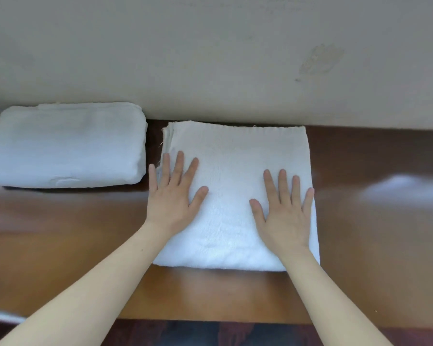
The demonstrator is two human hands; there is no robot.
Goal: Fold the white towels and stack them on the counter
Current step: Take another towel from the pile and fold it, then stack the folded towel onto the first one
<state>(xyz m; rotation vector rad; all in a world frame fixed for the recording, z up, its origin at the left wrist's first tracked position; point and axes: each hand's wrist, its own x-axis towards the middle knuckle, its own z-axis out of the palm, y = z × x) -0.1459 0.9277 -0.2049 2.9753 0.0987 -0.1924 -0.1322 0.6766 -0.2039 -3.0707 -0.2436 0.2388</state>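
A pale wall (210, 58), marked with a faint smudge on its right part, fills the upper half of the view. Below it runs the glossy brown wooden bench (373, 221), its far edge meeting the wall and its near edge at the bottom of the view. On the bench, in the middle and close against the wall, lies a folded white towel (230, 186), roughly square, with its layered edges showing at the far left corner. To its left, just beside it with a narrow strip of bench between, sits a thicker folded towel bundle (63, 143), also up against the wall. Both hands lie flat on the middle towel, palms down, fingers spread and gripping nothing: the left hand (173, 198) over its left edge, with the little finger past the edge, the right hand (285, 211) on its right part, near the right edge
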